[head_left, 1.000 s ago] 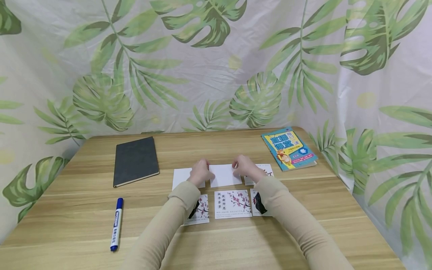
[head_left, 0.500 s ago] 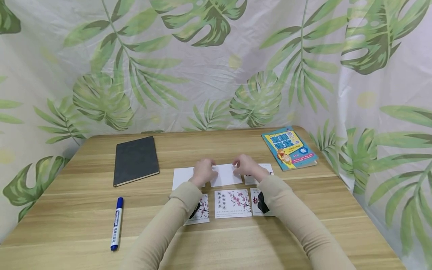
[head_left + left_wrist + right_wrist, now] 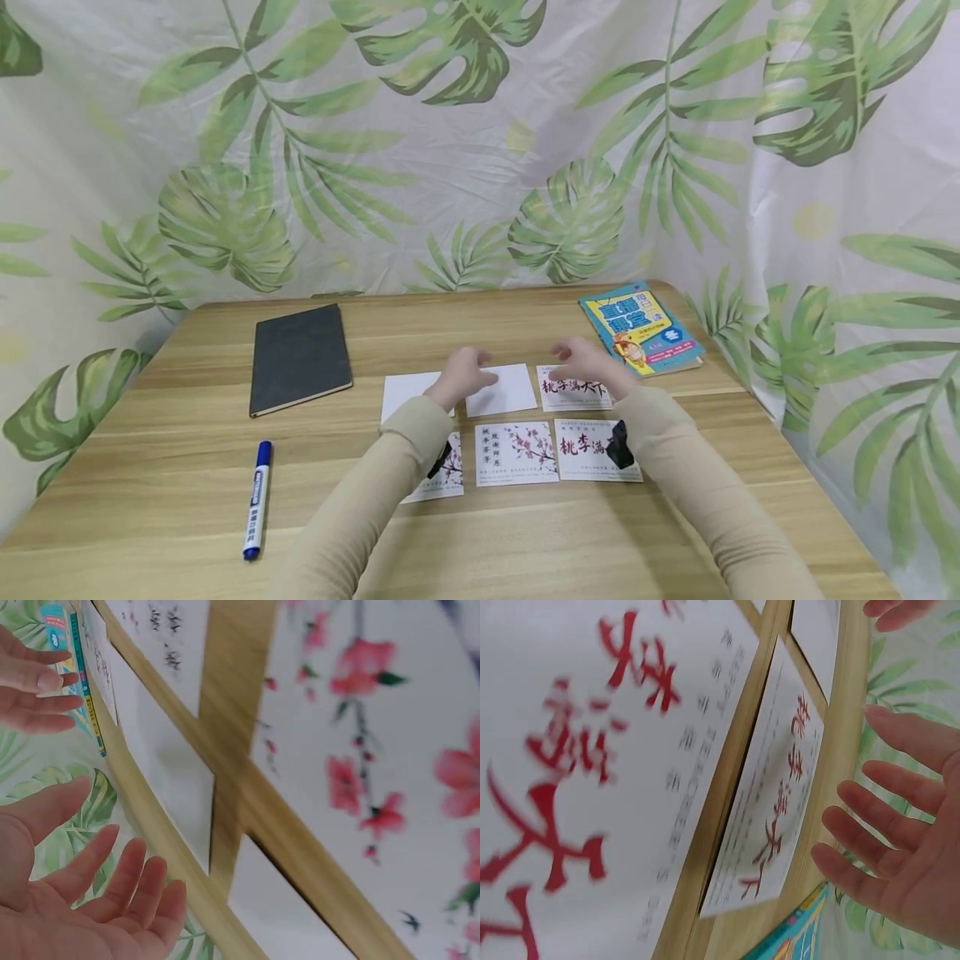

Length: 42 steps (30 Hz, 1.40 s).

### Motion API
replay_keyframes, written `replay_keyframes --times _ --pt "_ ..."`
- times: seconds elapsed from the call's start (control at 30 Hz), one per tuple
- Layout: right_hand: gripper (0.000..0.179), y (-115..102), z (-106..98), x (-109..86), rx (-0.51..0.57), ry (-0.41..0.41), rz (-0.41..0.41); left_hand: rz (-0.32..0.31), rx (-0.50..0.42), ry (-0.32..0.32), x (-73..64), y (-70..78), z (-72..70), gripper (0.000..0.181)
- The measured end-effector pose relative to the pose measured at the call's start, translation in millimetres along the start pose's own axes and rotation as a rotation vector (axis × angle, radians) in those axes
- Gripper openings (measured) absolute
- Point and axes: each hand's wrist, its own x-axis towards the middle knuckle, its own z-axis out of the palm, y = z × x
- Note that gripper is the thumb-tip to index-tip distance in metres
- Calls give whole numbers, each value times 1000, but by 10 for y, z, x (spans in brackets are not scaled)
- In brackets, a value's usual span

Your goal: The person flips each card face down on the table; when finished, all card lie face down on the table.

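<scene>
My left hand (image 3: pixel 461 379) hovers between two blank white cards, the back-left card (image 3: pixel 401 396) and the back-middle card (image 3: pixel 508 390), fingers loosely spread. Over the back-right card (image 3: pixel 573 398), printed with red characters, is my right hand (image 3: pixel 592 364). Both wrist views show the fingers relaxed with nothing in them, on the left hand (image 3: pixel 90 892) and the right hand (image 3: pixel 907 825) alike. In the front row lie a blossom card (image 3: pixel 517 458) in the middle, a red-lettered card (image 3: pixel 585 454) at right, and another blossom card (image 3: pixel 452 477) partly hidden by my left sleeve.
A black notebook (image 3: pixel 300 358) lies at the back left of the wooden table (image 3: pixel 487 550). Nearer on the left is a blue-capped marker (image 3: pixel 257 500). A colourful book (image 3: pixel 641 329) sits at the back right. Leaf-patterned cloth (image 3: pixel 465 167) hangs behind the table.
My right hand has moved right, off the back-middle card to above the back-right one. My left hand has shifted slightly right, and its fingers have come away from that card's edge.
</scene>
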Motion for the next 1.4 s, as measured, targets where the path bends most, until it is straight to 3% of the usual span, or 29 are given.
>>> replay_keyframes --times 0.23,0.57,0.83,1.03,1.13,1.4 --pt "56 218 -97 -94 -23 4 48 39 -28 -31 60 195 43 43" --pt "66 488 -161 -162 -59 25 107 108 -16 -56 152 387 235 44" --pt "64 542 -198 -194 -81 18 129 103 -20 -98 199 476 427 47" --pt "63 548 -204 -180 -70 -1 140 100 0 -83 222 534 514 45" --pt "62 566 -206 -161 -68 1 143 103 50 -63 230 543 566 46" --pt "57 632 -199 -117 -55 0 169 83 297 8 218 532 714 52"
